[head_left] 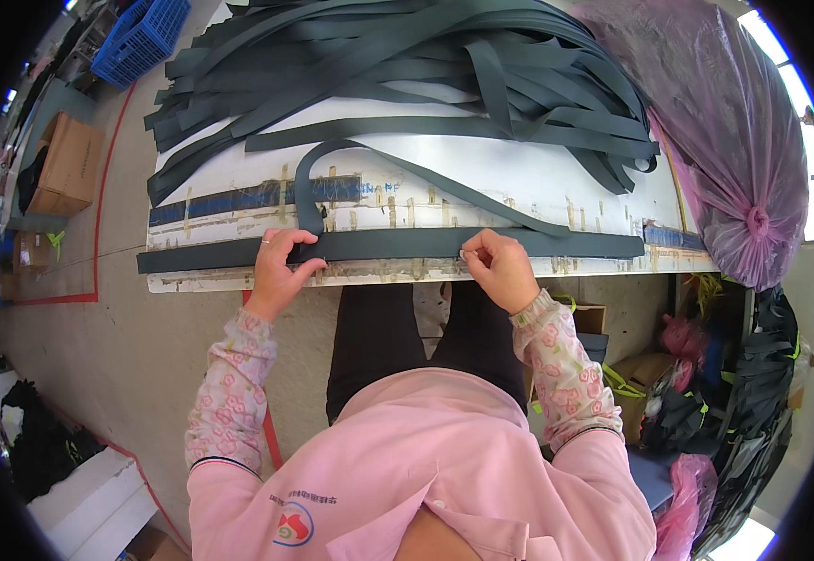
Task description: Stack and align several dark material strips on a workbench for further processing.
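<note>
A long dark grey-green webbing strap [388,245] lies flat along the near edge of a white tabletop [444,150]. A second strap [306,182] curls from the right over to the left and comes down onto it at my left hand. My left hand [281,269], with a ring on one finger, has its fingers on the straps there and its thumb bent below, a dark bit of strap between them. My right hand [502,269] is closed in a pinch at the lower edge of the flat strap; what its fingertips hold is too small to make out.
A large heap of loose straps [397,56] covers the far part of the table. At the right bulges a tied pink plastic bag [715,122]. Cardboard boxes [68,164] and a blue crate [140,39] stand at the left. Bundled straps [753,374] hang at the right.
</note>
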Demonstrator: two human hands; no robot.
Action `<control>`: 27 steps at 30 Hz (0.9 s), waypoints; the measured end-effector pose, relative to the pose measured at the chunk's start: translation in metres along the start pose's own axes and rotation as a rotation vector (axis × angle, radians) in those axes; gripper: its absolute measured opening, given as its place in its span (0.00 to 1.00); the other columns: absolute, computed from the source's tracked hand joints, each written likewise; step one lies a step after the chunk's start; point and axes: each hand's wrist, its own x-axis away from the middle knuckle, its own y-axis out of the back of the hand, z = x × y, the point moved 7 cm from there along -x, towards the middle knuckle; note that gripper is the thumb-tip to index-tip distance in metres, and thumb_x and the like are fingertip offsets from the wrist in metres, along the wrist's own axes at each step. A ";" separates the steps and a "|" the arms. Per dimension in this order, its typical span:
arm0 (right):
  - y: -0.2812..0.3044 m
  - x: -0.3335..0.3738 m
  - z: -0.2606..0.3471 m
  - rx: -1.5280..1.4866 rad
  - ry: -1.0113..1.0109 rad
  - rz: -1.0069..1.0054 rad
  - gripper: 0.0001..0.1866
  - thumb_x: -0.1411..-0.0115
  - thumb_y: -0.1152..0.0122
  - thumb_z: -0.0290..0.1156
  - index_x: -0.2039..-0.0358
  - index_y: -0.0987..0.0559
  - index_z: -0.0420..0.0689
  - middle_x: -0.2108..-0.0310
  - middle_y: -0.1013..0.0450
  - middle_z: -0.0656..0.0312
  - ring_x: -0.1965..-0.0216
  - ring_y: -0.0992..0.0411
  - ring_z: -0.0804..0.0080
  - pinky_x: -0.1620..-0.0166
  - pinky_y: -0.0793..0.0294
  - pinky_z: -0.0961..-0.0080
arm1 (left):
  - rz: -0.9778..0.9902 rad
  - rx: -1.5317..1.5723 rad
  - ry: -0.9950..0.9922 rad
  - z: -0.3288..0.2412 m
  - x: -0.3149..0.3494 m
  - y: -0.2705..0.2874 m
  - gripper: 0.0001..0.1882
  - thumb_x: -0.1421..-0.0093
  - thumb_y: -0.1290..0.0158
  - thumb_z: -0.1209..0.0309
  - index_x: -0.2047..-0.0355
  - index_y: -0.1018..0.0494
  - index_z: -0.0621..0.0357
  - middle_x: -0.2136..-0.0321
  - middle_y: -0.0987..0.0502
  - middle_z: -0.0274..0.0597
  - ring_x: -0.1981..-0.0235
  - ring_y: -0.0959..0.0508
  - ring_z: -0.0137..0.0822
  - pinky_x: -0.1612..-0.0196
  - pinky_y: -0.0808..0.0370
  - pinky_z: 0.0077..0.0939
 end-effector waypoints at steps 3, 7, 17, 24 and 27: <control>-0.003 0.001 0.001 0.042 0.057 -0.022 0.03 0.47 0.37 0.25 0.72 0.22 0.41 0.81 0.26 0.58 0.77 0.26 0.60 0.70 0.26 0.66 | 0.000 -0.004 0.020 0.004 0.002 0.000 0.20 0.56 0.30 0.70 0.62 0.24 0.55 0.64 0.21 0.38 0.59 0.27 0.43 0.56 0.28 0.33; -0.002 0.000 -0.004 0.003 0.041 0.024 0.03 0.46 0.38 0.25 0.70 0.21 0.41 0.80 0.25 0.57 0.77 0.25 0.64 0.71 0.27 0.69 | 0.007 -0.015 -0.001 0.002 0.001 -0.001 0.20 0.55 0.30 0.71 0.62 0.24 0.55 0.64 0.21 0.38 0.59 0.27 0.43 0.56 0.28 0.33; -0.081 0.015 0.058 -0.320 0.091 0.501 0.19 0.43 0.40 0.29 0.50 0.24 0.38 0.78 0.25 0.58 0.76 0.26 0.71 0.68 0.26 0.72 | -0.022 -0.024 -0.087 0.006 0.007 0.001 0.14 0.48 0.36 0.74 0.62 0.25 0.58 0.63 0.23 0.41 0.59 0.27 0.44 0.54 0.30 0.34; -0.056 -0.051 0.081 -0.021 0.241 0.002 0.29 0.45 0.40 0.27 0.42 0.33 0.39 0.79 0.26 0.54 0.77 0.25 0.60 0.67 0.26 0.65 | -0.150 0.216 0.066 0.035 0.015 -0.007 0.12 0.37 0.46 0.76 0.53 0.27 0.61 0.58 0.26 0.43 0.58 0.28 0.37 0.53 0.31 0.28; -0.087 -0.052 0.089 -0.145 0.219 0.035 0.21 0.44 0.39 0.28 0.49 0.28 0.41 0.80 0.26 0.55 0.78 0.25 0.60 0.69 0.27 0.64 | -0.149 0.055 -0.014 0.021 0.017 0.005 0.10 0.37 0.47 0.78 0.56 0.25 0.60 0.62 0.25 0.43 0.61 0.27 0.40 0.54 0.31 0.31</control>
